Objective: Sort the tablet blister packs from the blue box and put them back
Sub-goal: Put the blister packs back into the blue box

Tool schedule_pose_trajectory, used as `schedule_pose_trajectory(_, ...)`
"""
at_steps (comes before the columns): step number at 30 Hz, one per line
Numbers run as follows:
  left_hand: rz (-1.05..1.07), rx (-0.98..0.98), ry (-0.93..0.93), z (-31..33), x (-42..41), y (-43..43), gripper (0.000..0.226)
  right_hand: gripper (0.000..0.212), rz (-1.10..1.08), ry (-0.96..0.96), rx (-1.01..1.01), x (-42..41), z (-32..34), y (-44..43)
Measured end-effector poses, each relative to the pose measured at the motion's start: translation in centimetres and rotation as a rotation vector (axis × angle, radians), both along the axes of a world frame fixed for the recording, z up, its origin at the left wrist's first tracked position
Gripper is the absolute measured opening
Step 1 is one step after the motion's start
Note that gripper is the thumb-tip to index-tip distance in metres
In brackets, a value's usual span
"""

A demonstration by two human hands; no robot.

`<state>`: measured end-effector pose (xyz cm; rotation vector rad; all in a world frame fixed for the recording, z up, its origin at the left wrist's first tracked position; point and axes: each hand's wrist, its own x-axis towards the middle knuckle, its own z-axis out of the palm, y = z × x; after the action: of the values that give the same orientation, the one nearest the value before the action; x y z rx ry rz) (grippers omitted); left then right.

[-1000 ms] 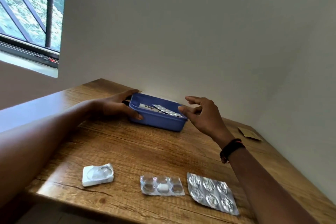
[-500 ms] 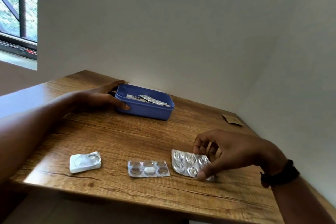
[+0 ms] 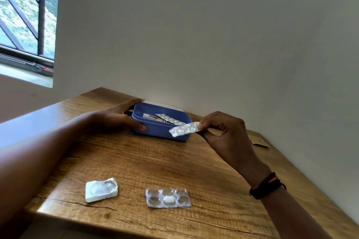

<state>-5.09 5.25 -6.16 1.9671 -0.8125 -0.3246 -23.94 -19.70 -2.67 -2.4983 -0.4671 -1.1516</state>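
The blue box [image 3: 155, 132] stands at the far side of the wooden table, with a foil strip [image 3: 169, 119] and a small carton inside. My left hand [image 3: 120, 116] grips the box's left end, thumb along its front wall. My right hand [image 3: 223, 130] pinches a silver blister pack [image 3: 184, 129] by its right end and holds it in the air just in front of the box's right corner. Near the front edge lie a clear blister pack [image 3: 168, 197] with one white tablet and a white single-blister pack [image 3: 101, 190].
The wooden table [image 3: 174, 161] sits in a corner, walls right behind and to the right. A white lid [image 3: 155, 102] lies behind the box. A small brown sachet [image 3: 259, 139] rests at the far right. A window is at upper left.
My right hand went down to the silver blister pack at the table's front, picked it up and carried it to the box. My left hand stayed on the box.
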Motion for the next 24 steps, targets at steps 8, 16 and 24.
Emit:
schedule_pose_trajectory(8,0.007,0.02,-0.006,0.0,0.1,-0.3,0.112,0.014,-0.192,0.098,0.005,5.8,-0.4,1.2)
schedule_pose_trajectory(16,0.019,0.016,-0.001,0.0,0.0,-0.2,0.121,0.024,-0.131,0.391,0.018,2.9,0.0,2.3)
schedule_pose_trajectory(24,0.025,0.009,-0.005,-0.1,-0.2,-0.2,0.112,0.044,0.06,1.12,-0.264,-3.6,1.4,5.0)
